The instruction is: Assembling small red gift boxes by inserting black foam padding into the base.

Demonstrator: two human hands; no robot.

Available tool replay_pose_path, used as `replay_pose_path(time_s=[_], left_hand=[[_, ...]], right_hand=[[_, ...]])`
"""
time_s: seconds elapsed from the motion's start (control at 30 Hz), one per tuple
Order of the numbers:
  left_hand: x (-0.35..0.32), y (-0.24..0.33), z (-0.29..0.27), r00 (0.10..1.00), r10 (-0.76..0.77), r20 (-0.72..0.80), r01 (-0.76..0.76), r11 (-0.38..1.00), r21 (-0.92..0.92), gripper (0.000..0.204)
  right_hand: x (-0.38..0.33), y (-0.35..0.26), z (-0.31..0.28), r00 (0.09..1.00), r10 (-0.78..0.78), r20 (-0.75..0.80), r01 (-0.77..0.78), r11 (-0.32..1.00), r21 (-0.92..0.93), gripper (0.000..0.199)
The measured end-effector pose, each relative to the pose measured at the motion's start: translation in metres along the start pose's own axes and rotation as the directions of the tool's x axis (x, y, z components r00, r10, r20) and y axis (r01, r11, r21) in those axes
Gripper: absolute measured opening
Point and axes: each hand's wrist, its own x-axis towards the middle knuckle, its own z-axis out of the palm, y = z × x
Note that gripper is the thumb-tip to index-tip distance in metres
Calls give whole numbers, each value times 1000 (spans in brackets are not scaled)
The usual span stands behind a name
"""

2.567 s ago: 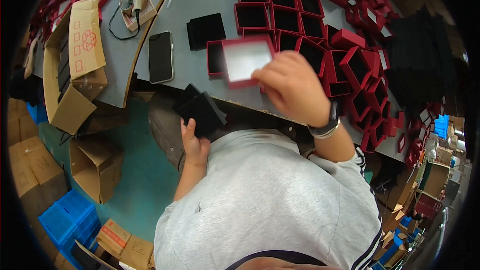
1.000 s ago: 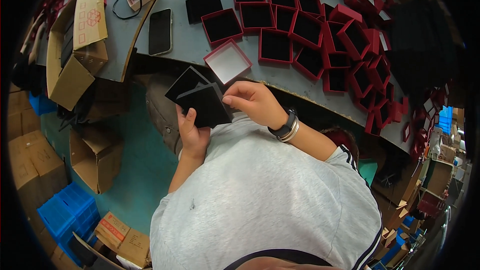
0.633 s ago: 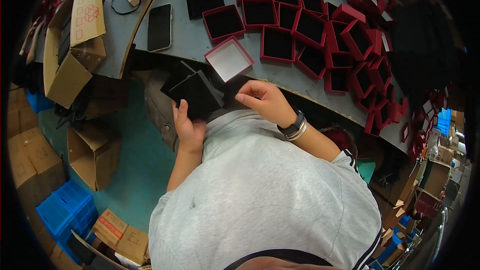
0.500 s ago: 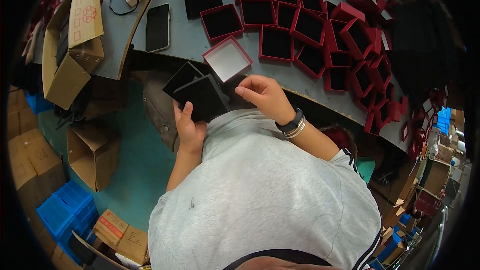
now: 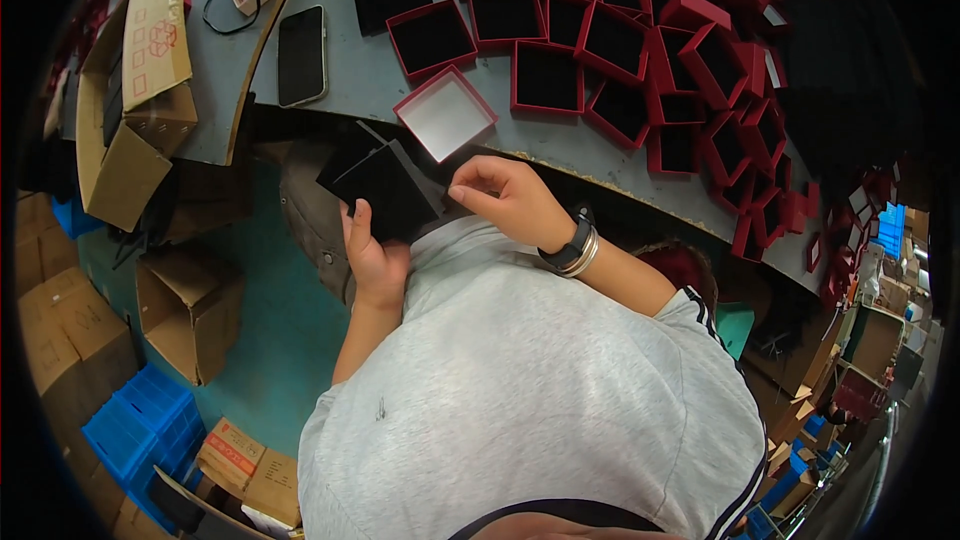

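- The white-floored, square red cardboard-looking box (image 5: 447,113), held by the right hand (image 5: 515,205) in the earliest view, now lies let go on the grey worktop (image 5: 355,90), near its front edge.
- The right hand has come back beside the black, square, foam-looking pads (image 5: 385,185); for the work in hand, this puts both hands at the pads, with the box lying within easy reach.
- Left hand (image 5: 378,265): gripping the pads from about their 6 o'clock, thumb on the near face.
- Right hand: fingers curled, thumb close to the index finger, at 3 o'clock of the pads; I cannot tell whether it pinches or touches anything.
- The pads are in front of the person's body, short of the worktop, with the white-floored box at 1 o'clock from them.
- They stand tilted and fanned; since the last view the front one has tipped, showing its face more steeply.
- Being near-square, the front pad has no clear long axis: its top edge climbs towards 2 o'clock, its thin side drops towards 5, and its upper corner points to about 1.
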Motion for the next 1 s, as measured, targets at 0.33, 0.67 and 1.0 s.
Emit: replay_pose_path(time_s=[0.33, 0.67, 1.0], left_hand=[[-1, 0, 20, 970, 234, -65, -208, 937, 280, 60], [-8, -3, 6, 858, 373, 354, -490, 801, 343, 60], [24, 9, 13, 925, 322, -203, -214, 880, 425, 53]], right_hand=[[3, -10, -29, 971, -133, 198, 231, 730, -643, 36], [7, -8, -4, 995, -87, 52, 96, 973, -212, 34], [22, 7, -25, 994, -70, -83, 86, 975, 205, 14]])
